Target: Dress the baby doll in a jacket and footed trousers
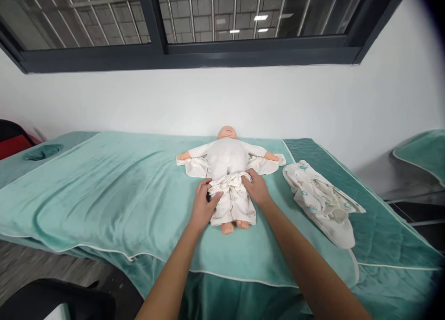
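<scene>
A baby doll (pixel 226 156) lies on its back on a teal towel (pixel 114 195), head toward the wall, arms spread over an open white top. Printed white trousers (pixel 233 204) cover its legs, bare feet showing below. My left hand (pixel 203 204) grips the trousers' waistband at the doll's left-side hip as seen here, fingers curled into the cloth. My right hand (pixel 256 186) grips the waistband on the other side, fingers bent over the bunched fabric.
A crumpled printed white garment (pixel 321 199) lies on the towel right of the doll. The bed (pixel 382 227) stands against a white wall under a dark-framed window. Another teal-covered bed (pixel 422 151) is at far right. A dark chair (pixel 55 301) sits at lower left.
</scene>
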A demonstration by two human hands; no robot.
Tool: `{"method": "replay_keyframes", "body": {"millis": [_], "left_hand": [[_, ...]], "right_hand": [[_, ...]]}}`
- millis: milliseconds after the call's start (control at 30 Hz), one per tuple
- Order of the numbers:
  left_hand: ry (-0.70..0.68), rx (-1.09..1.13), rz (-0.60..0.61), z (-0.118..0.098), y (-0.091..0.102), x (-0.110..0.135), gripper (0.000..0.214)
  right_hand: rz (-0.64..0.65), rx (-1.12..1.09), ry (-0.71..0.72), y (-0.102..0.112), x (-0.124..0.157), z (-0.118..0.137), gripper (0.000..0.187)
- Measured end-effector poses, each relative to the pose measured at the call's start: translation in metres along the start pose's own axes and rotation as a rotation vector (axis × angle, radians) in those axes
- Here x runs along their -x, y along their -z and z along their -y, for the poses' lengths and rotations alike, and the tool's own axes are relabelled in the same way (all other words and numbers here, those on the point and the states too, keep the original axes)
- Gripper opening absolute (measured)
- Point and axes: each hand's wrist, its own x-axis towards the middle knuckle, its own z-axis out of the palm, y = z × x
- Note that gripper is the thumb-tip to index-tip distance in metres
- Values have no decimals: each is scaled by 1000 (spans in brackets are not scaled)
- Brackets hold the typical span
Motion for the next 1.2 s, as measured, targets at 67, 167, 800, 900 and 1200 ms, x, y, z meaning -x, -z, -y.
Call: {"method": "replay_keyframes", "body": {"millis": [67, 167, 800, 900, 1200], "left_hand": [[5, -8, -2, 1, 0, -2, 21], [9, -26, -2, 3, -1, -6, 20], [-19, -8, 37, -2, 7, 2, 16], [-12, -14, 97, -6, 11, 20, 21], [40, 37, 106, -8, 14, 25, 37]], "right_hand": [[-7, -1, -12, 1, 4, 4, 16], [-15, -8, -36, 2, 20, 12, 21], [196, -119, -205, 11, 64, 34, 39], [179, -121, -187, 7, 63, 33, 35], [249, -83, -118, 22, 65, 45, 30]]}}
